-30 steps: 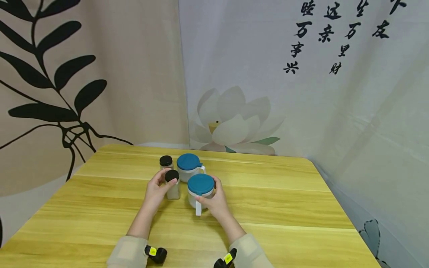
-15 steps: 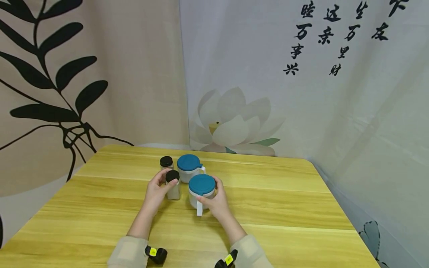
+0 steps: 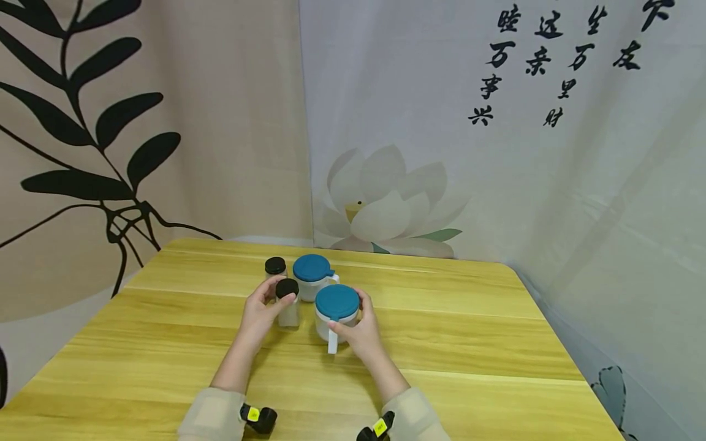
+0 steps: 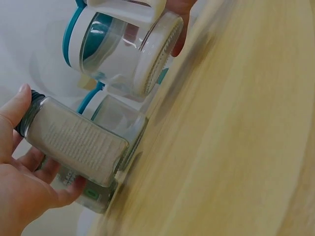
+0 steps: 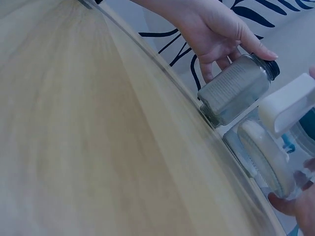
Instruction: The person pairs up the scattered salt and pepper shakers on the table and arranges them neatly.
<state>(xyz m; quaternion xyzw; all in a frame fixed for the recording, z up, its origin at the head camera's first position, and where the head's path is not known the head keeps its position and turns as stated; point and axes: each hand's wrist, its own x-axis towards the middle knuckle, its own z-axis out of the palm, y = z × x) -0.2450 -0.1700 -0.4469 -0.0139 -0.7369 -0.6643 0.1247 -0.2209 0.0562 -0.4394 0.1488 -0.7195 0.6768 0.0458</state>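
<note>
My left hand (image 3: pixel 259 313) grips a square glass spice bottle (image 4: pixel 76 140) by its black cap and side, thumb at the cap. The bottle is upright and looks pale inside. To its right, my right hand (image 3: pixel 363 331) holds a clear seasoning jar (image 4: pixel 118 56) with a blue lid, a white collar and a white handle (image 5: pixel 288 104) that points toward me. Its base looks slightly off the table in the left wrist view. Behind them stand a second black-capped spice bottle (image 3: pixel 275 266), partly hidden by my left fingers, and a second blue-lidded jar (image 3: pixel 312 269).
All of this is on a yellow wood-grain table (image 3: pixel 469 343), toward its far edge. Behind it hangs a cloth backdrop (image 3: pixel 397 73) with a printed lotus, dark leaves and writing. Black wrist cameras (image 3: pixel 260 419) sit at both cuffs.
The held jar and my right hand have shifted slightly to the right. My left hand and its spice bottle have moved a little the same way. The head view has also drifted slightly.
</note>
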